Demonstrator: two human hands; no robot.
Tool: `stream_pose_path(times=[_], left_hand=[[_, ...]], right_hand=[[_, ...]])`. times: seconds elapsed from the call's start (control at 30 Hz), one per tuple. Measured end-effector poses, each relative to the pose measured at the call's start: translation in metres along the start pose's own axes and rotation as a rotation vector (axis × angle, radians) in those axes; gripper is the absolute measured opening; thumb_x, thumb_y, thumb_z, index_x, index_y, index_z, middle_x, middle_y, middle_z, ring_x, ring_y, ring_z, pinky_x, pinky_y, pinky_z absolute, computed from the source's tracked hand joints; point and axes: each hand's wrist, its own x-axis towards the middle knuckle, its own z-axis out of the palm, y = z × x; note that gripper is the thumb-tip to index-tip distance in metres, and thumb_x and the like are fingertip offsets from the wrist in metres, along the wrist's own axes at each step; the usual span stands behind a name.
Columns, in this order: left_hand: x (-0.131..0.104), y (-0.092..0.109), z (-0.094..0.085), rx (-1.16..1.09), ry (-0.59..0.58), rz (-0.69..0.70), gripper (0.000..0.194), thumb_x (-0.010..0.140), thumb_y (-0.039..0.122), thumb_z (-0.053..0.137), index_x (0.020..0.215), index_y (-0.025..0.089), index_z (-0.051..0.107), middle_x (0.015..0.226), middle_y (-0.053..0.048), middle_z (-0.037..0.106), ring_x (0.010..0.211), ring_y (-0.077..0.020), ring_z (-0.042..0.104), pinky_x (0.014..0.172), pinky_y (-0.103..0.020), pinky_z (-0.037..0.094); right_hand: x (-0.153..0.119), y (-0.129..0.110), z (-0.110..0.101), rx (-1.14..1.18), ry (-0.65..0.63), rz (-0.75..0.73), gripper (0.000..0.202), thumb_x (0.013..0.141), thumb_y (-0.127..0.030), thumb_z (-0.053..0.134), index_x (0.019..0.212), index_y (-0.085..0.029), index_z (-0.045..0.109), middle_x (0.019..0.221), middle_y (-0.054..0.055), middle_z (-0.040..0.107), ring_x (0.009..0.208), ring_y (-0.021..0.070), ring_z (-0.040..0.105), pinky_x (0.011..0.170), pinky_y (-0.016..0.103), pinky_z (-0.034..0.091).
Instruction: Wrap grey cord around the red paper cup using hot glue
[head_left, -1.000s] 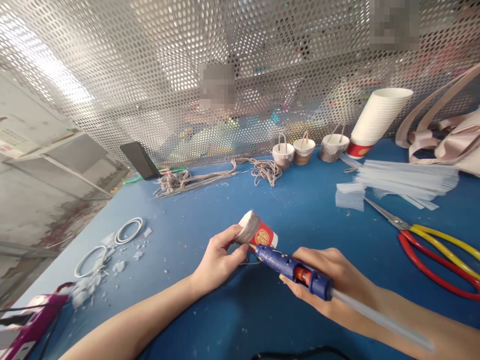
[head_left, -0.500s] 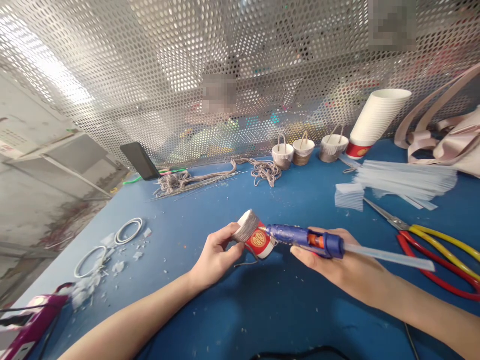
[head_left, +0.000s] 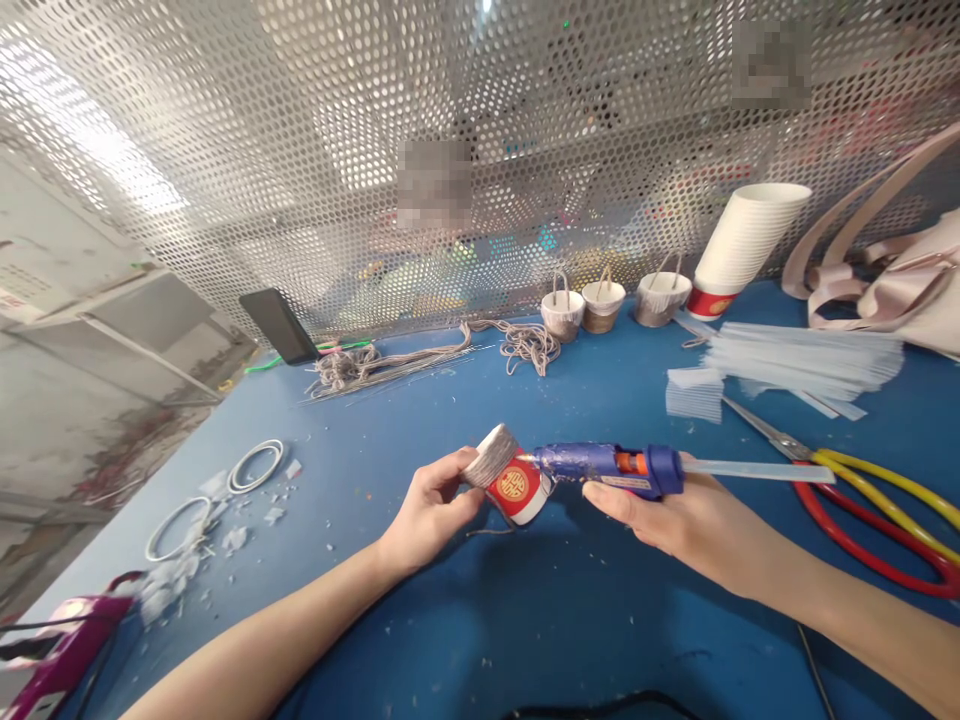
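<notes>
While the left hand (head_left: 431,510) pinches the wrapped end between thumb and fingers, the small paper cup (head_left: 523,495) is held tilted above the blue table (head_left: 585,630), its mouth toward the upper left. Grey-brown cord (head_left: 493,456) covers the band next to the rim; the lower part shows red print with a gold emblem and a white base. A loose cord end trails below the cup.

The right hand (head_left: 675,515) is closed around a blue hot-glue gun (head_left: 577,462), with a translucent glue stick (head_left: 757,470) projecting from its rear. The nozzle points at the lower edge of the cord band; whether it touches cannot be determined.

Along the perforated metal panel (head_left: 315,220) stand three handled cup baskets (head_left: 562,318) and, right of them, a leaning stack of paper cups (head_left: 739,250). A tangle of cord (head_left: 529,346) lies in front of the baskets. Scissors (head_left: 862,490) with one yellow and one red handle lie at right, near a pile of translucent strips (head_left: 802,362).
</notes>
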Motion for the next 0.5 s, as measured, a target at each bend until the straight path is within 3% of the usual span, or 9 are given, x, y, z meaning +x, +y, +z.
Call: stream_pose_path(times=[0.1, 0.23, 0.5], left_hand=[[0.000, 0.003, 0.001, 0.012, 0.000, -0.005, 0.013, 0.075, 0.024, 0.059, 0.080, 0.014, 0.065, 0.080, -0.005, 0.062, 0.073, -0.0154, 0.056, 0.068, -0.027, 0.048], [-0.001, 0.004, 0.002, 0.063, 0.010, -0.005, 0.012, 0.073, 0.021, 0.059, 0.080, 0.014, 0.065, 0.078, -0.004, 0.063, 0.073, -0.0154, 0.057, 0.070, -0.027, 0.048], [-0.004, 0.003, 0.002, 0.143, -0.034, -0.023, 0.015, 0.075, 0.017, 0.055, 0.085, 0.014, 0.067, 0.083, -0.003, 0.065, 0.080, -0.0165, 0.059, 0.076, -0.027, 0.048]], right_hand=[[-0.002, -0.006, 0.003, -0.064, 0.010, -0.129, 0.036, 0.090, -0.033, 0.043, 0.058, -0.023, 0.055, 0.050, -0.002, 0.051, 0.045, 0.0109, 0.047, 0.044, 0.023, 0.041], [-0.005, -0.008, 0.009, -0.131, 0.082, -0.254, 0.031, 0.091, -0.030, 0.041, 0.069, -0.024, 0.062, 0.055, 0.000, 0.058, 0.046, 0.0119, 0.052, 0.044, 0.023, 0.046], [-0.012, -0.005, 0.019, -0.153, 0.076, -0.259, 0.027, 0.091, -0.031, 0.045, 0.077, -0.021, 0.066, 0.058, 0.000, 0.062, 0.047, 0.0117, 0.055, 0.045, 0.024, 0.046]])
